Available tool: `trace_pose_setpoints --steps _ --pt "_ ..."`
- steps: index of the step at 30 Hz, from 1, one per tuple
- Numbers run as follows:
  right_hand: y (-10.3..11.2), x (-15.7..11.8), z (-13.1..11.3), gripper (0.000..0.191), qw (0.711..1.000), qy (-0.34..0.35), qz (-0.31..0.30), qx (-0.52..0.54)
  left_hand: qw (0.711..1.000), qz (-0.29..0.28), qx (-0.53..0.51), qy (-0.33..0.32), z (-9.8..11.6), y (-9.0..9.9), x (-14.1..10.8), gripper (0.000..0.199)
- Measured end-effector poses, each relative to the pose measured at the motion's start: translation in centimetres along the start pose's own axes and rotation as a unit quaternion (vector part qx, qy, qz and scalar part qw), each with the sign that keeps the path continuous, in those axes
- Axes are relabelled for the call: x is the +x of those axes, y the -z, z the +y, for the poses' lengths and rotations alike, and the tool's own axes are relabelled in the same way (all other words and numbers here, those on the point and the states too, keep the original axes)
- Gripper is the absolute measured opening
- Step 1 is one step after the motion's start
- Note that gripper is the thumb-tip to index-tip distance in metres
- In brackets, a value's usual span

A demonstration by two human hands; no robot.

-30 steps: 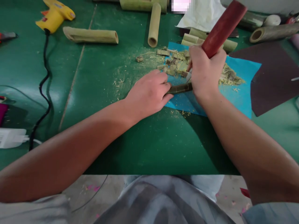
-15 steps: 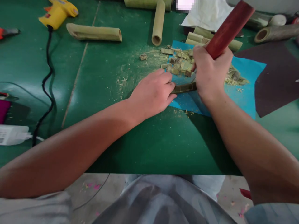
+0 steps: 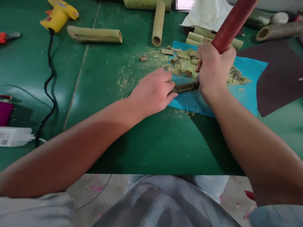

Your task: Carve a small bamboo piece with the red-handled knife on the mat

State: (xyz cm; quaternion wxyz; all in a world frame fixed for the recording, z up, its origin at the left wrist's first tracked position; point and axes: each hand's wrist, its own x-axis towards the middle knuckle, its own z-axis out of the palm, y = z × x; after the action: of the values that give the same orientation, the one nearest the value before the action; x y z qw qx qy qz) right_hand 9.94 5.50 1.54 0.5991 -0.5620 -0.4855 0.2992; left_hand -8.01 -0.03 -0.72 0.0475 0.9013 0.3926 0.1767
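My left hand is closed on one end of a narrow dark bamboo strip, pressing it down over a blue sheet. My right hand is wrapped around a thick red handle that slants up and to the right. A bit of greyish blade seems to show below that fist at the strip's far end; most of it is hidden by the hand. Cut bamboo pieces and shavings lie just beyond both hands, partly on the sheet.
Bamboo tubes lie on the green table, more at back right. A yellow glue gun with a black cord is at upper left. A white bottle is at left, a dark brown sheet at right.
The red handle has risen a little and its top end now reaches the frame's upper edge. My left hand still holds the strip; the whole view has shifted slightly.
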Motion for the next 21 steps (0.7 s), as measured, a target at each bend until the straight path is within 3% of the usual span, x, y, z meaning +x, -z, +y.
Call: trace_pose_setpoints --steps 4,10,21 --pt "0.00 -0.36 0.23 0.052 0.999 0.012 -0.012 0.029 1.000 -0.002 0.007 -0.006 0.16 0.21 0.01 0.031" --pt "0.00 -0.51 0.59 0.044 0.999 0.039 -0.018 -0.019 1.000 -0.012 0.021 -0.007 0.46 0.41 0.05 0.032" --pt "-0.01 -0.52 0.53 0.047 0.998 0.052 -0.022 -0.020 1.000 0.002 0.007 -0.003 0.38 0.17 -0.23 0.029"
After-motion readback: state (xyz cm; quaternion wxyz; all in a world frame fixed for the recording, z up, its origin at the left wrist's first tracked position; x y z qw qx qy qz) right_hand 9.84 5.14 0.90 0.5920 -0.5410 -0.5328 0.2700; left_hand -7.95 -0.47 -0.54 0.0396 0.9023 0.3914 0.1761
